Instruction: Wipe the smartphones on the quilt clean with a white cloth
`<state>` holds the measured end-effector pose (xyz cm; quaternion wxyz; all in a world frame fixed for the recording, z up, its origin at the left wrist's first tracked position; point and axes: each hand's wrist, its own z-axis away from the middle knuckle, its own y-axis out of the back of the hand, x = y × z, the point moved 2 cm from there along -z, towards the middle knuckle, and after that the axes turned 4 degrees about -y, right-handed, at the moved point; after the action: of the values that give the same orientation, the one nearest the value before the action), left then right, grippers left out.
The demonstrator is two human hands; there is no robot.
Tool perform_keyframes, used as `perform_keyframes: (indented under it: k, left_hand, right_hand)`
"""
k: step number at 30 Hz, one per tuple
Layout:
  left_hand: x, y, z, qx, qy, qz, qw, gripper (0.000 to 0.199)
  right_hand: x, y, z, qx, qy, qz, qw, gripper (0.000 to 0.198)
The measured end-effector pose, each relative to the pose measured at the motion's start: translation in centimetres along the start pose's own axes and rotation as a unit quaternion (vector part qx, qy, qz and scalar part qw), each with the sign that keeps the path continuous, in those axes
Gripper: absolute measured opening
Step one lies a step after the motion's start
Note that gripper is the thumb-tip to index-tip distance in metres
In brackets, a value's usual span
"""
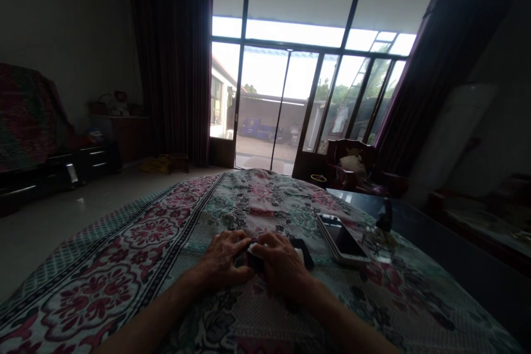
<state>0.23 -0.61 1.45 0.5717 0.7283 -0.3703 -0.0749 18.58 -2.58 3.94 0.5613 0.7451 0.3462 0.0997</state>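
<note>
Small dark object (254, 263) between my hands, touching both — left hand (226, 257) pinching its near side, right hand (284, 265) bunched over it, pressing a white scrap (258, 249). Long axis covered — can't tell.

At the lower middle of the frame, the right hand (284, 265) covers most of a small dark object (251, 261) and a white piece (299, 255), leaving both unidentifiable, while the forearms (344, 315) run off the bottom edge and a draped cloth (25, 116) off the left.
</note>
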Motion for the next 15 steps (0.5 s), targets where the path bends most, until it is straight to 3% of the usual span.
perform_keyframes:
  k: [7,15]
  left_hand:
    - [-0.4,-0.4,0.2,0.004,-0.004,0.003,1.0,0.063]
    - [-0.4,-0.4,0.0,0.001,-0.003,0.01,1.0,0.061]
  right_hand:
    - [0.3,0.4,1.5,0.008,0.053,-0.065,0.996,0.025]
    - [0.5,0.2,-0.4,-0.012,-0.031,0.016,0.999,0.022]
